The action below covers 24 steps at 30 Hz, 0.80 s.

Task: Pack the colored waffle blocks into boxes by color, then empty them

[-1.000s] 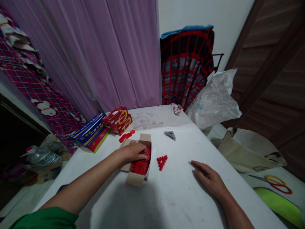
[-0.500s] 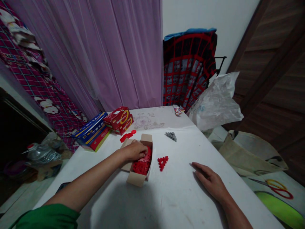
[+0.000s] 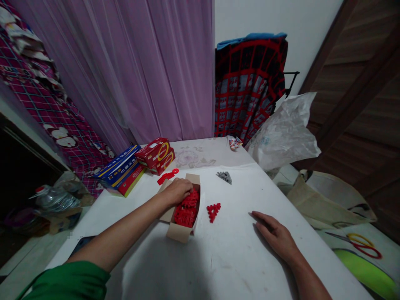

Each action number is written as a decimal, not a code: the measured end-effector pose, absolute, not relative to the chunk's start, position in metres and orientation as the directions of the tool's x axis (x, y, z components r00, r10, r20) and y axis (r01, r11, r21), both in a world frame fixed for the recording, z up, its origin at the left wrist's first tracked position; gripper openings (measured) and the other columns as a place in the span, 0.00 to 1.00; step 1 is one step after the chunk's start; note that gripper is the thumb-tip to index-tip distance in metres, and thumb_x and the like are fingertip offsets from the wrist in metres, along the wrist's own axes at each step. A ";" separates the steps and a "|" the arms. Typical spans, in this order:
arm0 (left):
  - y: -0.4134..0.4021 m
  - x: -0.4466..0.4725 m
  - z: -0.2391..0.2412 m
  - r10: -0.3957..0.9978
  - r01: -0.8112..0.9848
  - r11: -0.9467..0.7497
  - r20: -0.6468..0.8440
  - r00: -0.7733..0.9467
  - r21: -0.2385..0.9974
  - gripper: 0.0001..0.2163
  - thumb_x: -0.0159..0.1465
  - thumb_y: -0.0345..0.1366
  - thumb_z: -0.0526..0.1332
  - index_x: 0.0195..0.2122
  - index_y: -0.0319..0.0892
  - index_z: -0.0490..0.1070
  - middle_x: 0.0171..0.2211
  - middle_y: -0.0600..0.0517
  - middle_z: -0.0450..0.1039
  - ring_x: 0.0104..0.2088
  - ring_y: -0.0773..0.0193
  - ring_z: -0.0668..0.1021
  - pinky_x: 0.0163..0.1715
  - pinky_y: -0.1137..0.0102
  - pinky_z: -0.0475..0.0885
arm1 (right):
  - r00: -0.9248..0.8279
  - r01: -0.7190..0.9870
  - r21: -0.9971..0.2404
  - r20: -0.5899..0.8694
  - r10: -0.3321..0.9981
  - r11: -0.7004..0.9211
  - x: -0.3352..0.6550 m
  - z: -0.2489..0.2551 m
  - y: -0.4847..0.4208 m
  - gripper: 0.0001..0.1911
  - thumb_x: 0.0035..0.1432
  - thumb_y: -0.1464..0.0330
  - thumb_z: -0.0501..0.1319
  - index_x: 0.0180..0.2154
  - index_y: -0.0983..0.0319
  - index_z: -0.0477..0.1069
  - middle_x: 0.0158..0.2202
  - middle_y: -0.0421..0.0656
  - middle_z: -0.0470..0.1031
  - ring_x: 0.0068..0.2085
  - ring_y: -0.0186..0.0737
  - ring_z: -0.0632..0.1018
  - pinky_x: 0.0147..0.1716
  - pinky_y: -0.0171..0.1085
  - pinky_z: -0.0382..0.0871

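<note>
Red toothed pieces [image 3: 185, 216] inside the open cardboard box [image 3: 178, 233]

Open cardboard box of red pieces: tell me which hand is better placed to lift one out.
Left hand, most likely: its fingers are at the red pieces inside the box. The right hand is off to the side, with the red triangle between it and the box.

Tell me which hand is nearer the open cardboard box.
Left. The left hand is right at the cardboard box, over its left side by the red pieces inside; the right hand is apart from it, off to its right, beyond the loose red triangle.
</note>
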<state>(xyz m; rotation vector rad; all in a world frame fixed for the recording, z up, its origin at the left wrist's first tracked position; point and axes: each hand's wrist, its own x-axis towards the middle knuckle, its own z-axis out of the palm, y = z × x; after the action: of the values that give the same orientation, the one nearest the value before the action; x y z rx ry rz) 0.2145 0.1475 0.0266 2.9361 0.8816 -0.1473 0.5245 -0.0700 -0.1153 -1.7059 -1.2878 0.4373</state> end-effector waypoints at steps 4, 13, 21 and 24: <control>0.145 0.216 0.026 0.585 0.584 -0.811 -0.066 0.808 -0.029 0.09 0.65 0.33 0.55 0.37 0.43 0.77 0.41 0.47 0.74 0.43 0.57 0.73 0.42 0.65 0.64 | 0.391 0.555 -0.831 0.230 0.891 -0.029 0.525 -0.116 -0.070 0.22 0.52 0.53 0.60 0.45 0.58 0.77 0.47 0.48 0.79 0.48 0.48 0.79 0.50 0.46 0.73; 0.131 0.215 0.021 0.563 0.557 -0.826 -0.081 0.823 -0.082 0.14 0.66 0.46 0.56 0.41 0.43 0.76 0.40 0.46 0.77 0.43 0.53 0.75 0.44 0.60 0.62 | 0.362 0.584 -0.812 0.231 0.903 -0.026 0.527 -0.118 -0.071 0.22 0.54 0.54 0.60 0.46 0.58 0.77 0.47 0.48 0.79 0.48 0.48 0.79 0.50 0.47 0.73; 0.134 0.203 0.030 0.475 0.479 -0.878 -0.141 0.869 -0.003 0.14 0.61 0.43 0.63 0.46 0.46 0.74 0.47 0.48 0.75 0.49 0.54 0.73 0.50 0.58 0.59 | 0.371 0.587 -0.809 0.243 0.896 -0.023 0.526 -0.118 -0.071 0.22 0.54 0.53 0.59 0.46 0.57 0.77 0.47 0.48 0.79 0.48 0.48 0.79 0.48 0.46 0.74; 0.136 0.201 0.031 0.473 0.478 -0.879 -0.126 0.872 0.010 0.15 0.61 0.43 0.63 0.48 0.47 0.74 0.48 0.48 0.74 0.48 0.54 0.73 0.49 0.59 0.60 | 0.371 0.586 -0.810 0.244 0.896 -0.022 0.526 -0.117 -0.071 0.22 0.54 0.53 0.59 0.45 0.57 0.77 0.47 0.48 0.79 0.47 0.48 0.79 0.49 0.46 0.74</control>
<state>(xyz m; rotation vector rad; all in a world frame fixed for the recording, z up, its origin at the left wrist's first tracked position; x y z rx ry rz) 0.2013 0.1361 0.0310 2.9999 0.7616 -0.1852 0.5256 -0.0709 -0.1167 -1.7145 -1.3193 0.4246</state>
